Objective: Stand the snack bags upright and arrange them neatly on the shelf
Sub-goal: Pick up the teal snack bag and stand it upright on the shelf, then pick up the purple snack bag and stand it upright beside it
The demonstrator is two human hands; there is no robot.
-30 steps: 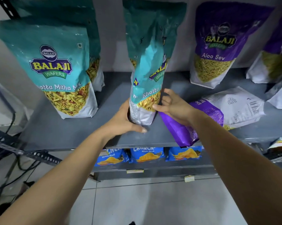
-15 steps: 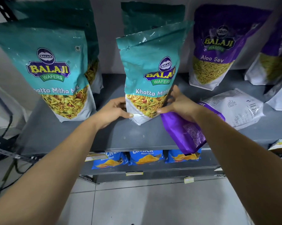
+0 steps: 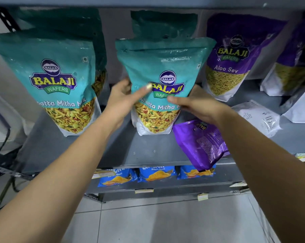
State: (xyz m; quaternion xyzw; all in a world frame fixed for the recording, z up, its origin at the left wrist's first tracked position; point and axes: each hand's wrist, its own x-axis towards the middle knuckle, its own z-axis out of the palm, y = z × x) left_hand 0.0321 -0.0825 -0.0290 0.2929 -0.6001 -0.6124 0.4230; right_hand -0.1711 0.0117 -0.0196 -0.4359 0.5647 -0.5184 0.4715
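Teal Khatta Mitha Mix bag [image 3: 165, 81] stands upright mid-shelf, front label facing out, base set back a bit from the shelf [image 3: 144, 151] front edge. L hand [image 3: 123, 100] sits on the bag's left side, thumb laid across the front near the logo, fingers round the side/back: a loose hold, partly open. R hand [image 3: 199, 106] is at the bag's lower right front, fingers curled; whether it grips or only touches, can't tell.

Behind it, a 2nd teal bag [image 3: 164, 23] upright toward the shelf's back edge. At the left end, another teal bag [image 3: 57, 81] upright near the front, w/ one more behind it. Purple Aloo Sev bag [image 3: 235, 55] upright right of center toward the back. Purple bag lying flat [image 3: 200, 144] just right of the held bag, one end hanging over the front edge. White-backed bag [image 3: 258, 116] lies flat further right. Blue chip packs [image 3: 155, 174] line the shelf below.
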